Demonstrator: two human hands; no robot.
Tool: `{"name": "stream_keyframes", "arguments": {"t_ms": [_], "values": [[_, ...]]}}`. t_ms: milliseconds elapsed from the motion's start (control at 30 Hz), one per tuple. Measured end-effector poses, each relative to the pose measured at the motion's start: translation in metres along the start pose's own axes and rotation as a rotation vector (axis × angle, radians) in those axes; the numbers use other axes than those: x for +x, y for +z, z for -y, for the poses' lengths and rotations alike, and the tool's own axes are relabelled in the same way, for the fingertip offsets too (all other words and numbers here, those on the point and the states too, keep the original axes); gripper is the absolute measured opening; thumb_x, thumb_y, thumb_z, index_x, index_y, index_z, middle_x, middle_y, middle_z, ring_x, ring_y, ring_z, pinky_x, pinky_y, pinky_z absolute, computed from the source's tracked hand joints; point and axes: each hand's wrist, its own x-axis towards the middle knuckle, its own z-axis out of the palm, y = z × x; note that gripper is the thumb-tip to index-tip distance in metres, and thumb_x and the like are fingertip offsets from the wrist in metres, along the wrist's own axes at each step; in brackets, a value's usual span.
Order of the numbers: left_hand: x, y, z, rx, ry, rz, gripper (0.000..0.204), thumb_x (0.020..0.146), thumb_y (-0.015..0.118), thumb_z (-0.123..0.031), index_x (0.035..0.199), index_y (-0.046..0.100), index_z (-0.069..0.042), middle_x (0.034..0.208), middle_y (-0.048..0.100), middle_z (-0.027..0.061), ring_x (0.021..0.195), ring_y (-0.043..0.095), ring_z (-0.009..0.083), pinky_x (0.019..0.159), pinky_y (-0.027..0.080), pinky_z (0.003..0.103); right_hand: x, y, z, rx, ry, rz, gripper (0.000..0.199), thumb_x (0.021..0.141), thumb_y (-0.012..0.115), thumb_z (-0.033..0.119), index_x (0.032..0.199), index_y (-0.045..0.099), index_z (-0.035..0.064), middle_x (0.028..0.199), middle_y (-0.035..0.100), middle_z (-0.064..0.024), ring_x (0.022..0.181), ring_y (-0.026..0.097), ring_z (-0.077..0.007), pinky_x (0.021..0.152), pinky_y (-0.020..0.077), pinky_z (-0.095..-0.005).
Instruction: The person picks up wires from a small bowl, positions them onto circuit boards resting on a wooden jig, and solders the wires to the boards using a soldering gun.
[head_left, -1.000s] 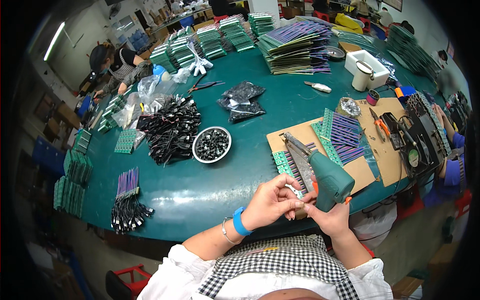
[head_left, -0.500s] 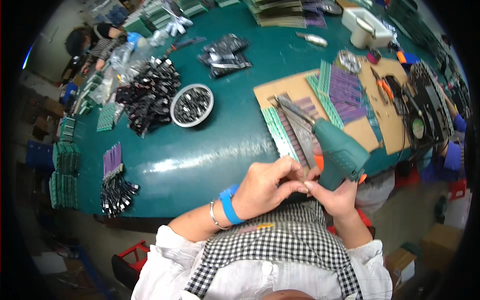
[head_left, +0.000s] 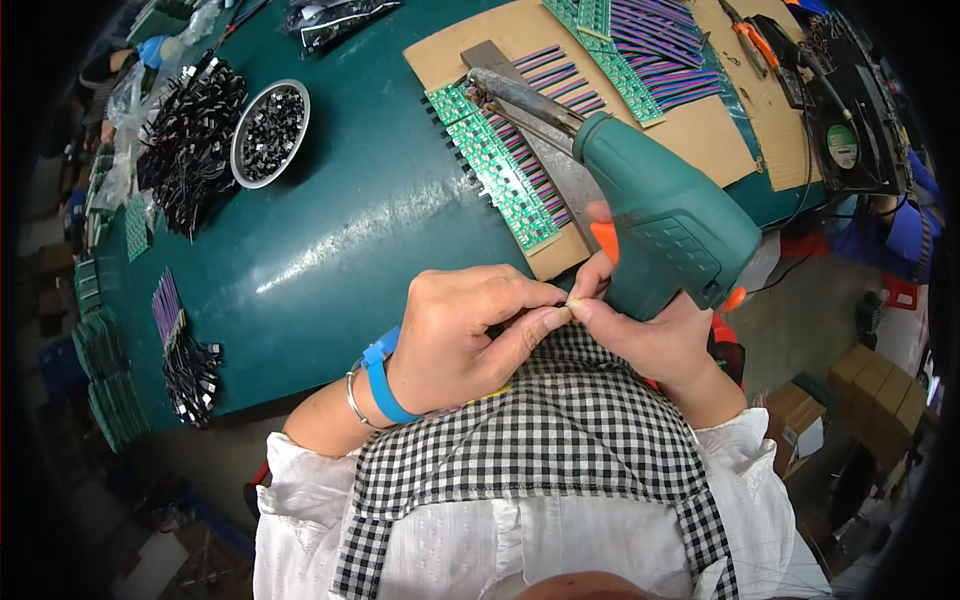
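Note:
A green soldering gun (head_left: 672,205) with an orange trigger is held in my right hand (head_left: 660,345). Its metal tip slants to the far left, above the work. My left hand (head_left: 465,325), with a blue band at the wrist, is closed in a pinch. Its thumb and finger meet those of my right hand in front of the apron; whatever small thing lies between them is hidden. Just beyond are green circuit boards (head_left: 497,172) with rows of coloured wires (head_left: 562,78). A flat metal bar (head_left: 572,178) lies across the wires, on a cardboard sheet (head_left: 440,52).
To the left stand a round bowl (head_left: 237,160) of small black parts and a heap of black connector leads (head_left: 190,150). A wired bundle (head_left: 180,345) lies near the left edge. More wired boards (head_left: 640,85), orange-handled pliers (head_left: 755,48) and a black tray (head_left: 855,130) are at right.
The view has shifted, bringing the boards closer and pushing the bowl and leads leftward. My hands remain pinched together, with the soldering gun still in the right one.

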Motion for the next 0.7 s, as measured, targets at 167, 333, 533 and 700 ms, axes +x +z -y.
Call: {"name": "stream_keyframes", "arguments": {"t_ms": [167, 333, 533, 700], "values": [[0.002, -0.011, 0.003, -0.067, -0.095, 0.099, 0.006, 0.079, 0.067, -0.001, 0.085, 0.068, 0.001, 0.069, 0.065, 0.0101, 0.056, 0.062, 0.0163, 0.050, 0.048, 0.025, -0.003, -0.006, -0.002, -0.135, 0.027, 0.060, 0.064, 0.072, 0.064, -0.014, 0.129, 0.038, -0.0062, 0.127, 0.047, -0.0190, 0.081, 0.062, -0.0177, 0.063, 0.0525, -0.0269], [0.015, -0.026, 0.024, -0.365, -0.707, 0.003, 0.015, 0.088, 0.061, -0.010, 0.088, 0.066, 0.005, 0.070, 0.065, 0.0061, 0.055, 0.058, 0.0090, 0.053, 0.047, 0.020, -0.003, -0.006, 0.003, -0.026, 0.053, -0.121, 0.061, 0.074, 0.065, -0.007, 0.129, 0.039, -0.0076, 0.080, 0.062, -0.0140, 0.065, 0.060, -0.0155, 0.058, 0.0498, -0.0244], [0.025, -0.032, 0.050, -0.425, -0.798, 0.012, 0.016, 0.089, 0.061, -0.011, 0.087, 0.065, 0.005, 0.068, 0.064, 0.0064, 0.054, 0.058, 0.0086, 0.051, 0.048, 0.020, -0.012, -0.027, 0.001, 0.070, 0.015, -0.283, 0.066, 0.073, 0.070, 0.015, 0.122, 0.039, -0.0155, 0.062, 0.053, -0.0118, 0.044, 0.049, -0.0148, 0.040, 0.0432, -0.0241], [0.027, -0.033, 0.051, -0.485, -0.855, 0.030, 0.016, 0.089, 0.061, -0.011, 0.085, 0.065, 0.004, 0.067, 0.064, 0.0063, 0.054, 0.059, 0.0086, 0.050, 0.048, 0.020, -0.024, -0.049, -0.003, 0.095, -0.003, -0.261, 0.066, 0.073, 0.068, 0.012, 0.121, 0.036, -0.0203, 0.060, 0.050, -0.0110, 0.041, 0.046, -0.0145, 0.036, 0.0422, -0.0239]]}}
